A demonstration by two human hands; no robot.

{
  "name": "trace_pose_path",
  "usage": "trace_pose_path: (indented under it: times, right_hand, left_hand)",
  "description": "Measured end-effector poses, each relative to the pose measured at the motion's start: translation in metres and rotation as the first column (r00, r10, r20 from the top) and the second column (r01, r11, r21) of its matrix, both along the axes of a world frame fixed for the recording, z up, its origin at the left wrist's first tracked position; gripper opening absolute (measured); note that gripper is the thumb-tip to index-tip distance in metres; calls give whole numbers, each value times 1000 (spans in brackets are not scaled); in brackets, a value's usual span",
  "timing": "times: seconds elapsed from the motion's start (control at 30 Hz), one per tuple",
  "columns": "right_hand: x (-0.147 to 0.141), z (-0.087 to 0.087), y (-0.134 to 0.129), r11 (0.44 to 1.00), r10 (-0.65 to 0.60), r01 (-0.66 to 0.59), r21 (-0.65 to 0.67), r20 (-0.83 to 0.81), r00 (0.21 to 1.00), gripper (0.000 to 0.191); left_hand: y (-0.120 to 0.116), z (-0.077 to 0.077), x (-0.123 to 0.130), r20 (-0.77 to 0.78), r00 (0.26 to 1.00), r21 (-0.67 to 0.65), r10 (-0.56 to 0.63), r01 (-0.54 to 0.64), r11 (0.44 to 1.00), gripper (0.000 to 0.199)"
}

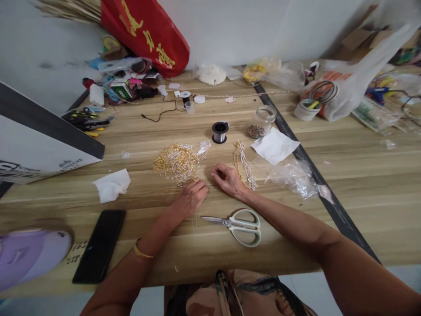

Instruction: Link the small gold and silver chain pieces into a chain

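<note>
**Head view: gold-and-silver pile (pixel 177 163) and paired strands (pixel 244 164) on a wooden table (pixel 184 259)**

Through the head camera I list the following.

Item, left hand (pixel 194 196): low over the wood, knuckles up, fingers bent; I cannot tell whether they pinch anything. A yellow bracelet (pixel 143 250) circles the wrist.

Item, right hand (pixel 228 179): resting on its side, thumb and fingers curled into a loop; I cannot make out anything inside it.

Item, gold-and-silver pile: small loose pieces, just beyond the left hand's fingers and to the left of the right hand. Broad and roughly rounded, with no clear long axis; a silver cluster (pixel 204 148) lies at its upper right.

Item, paired strands: one gold, one silver, just to the right of the right hand. Long axis runs away from the person, far end leaning left, near end beside the wrist.

Item, scissors (pixel 229 222): nearer the person than both hands. Long axis lies across the table, blade tips to the left, pale handles to the right near the right forearm.

Item, wire spool (pixel 219 137): upright beyond the right hand.

Item, glass jar (pixel 259 123): dark beads inside, behind a white paper (pixel 275 145).
</note>
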State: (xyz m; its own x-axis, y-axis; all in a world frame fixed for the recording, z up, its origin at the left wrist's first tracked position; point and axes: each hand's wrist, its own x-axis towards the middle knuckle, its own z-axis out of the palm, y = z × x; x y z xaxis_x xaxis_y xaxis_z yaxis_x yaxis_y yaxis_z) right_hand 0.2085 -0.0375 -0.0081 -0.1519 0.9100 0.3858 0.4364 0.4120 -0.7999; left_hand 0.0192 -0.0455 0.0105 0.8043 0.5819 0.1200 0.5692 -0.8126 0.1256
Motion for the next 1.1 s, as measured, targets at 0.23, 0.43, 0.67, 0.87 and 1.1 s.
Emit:
trace_pose_path:
  times: [0.23, 0.43, 0.67, 0.87, 1.1]
  right_hand:
    - [-1, 1, 0, 1000, 10, -11, -23, -5, 1000, 11]
    - [-2, 3, 0, 1000, 15, -16, -27, -20, 1000, 10]
    - [-1, 4, -1, 999, 48, -49, -20, -41, 998, 8]
    - [0, 8, -6, 991, 104, -103, 85, -11, 995, 8]
    - [-1, 9, -12, 947, 189, -208, 245, 101, 977, 6]
  left_hand:
    - [-3, -2, 0, -89, 996, 62, 0, 6, 998, 23]
    - [-1, -3, 3, 22, 1000, 74, 21, -23, 997, 19]
    - [6, -3, 5, 500, 834, -263, 232, -109, 959, 7]
    - [9, 3, 4, 437, 632, -744, 640, -146, 652, 14]
    - [11, 8, 6, 360, 502, -905, 786, -17, 425, 18]
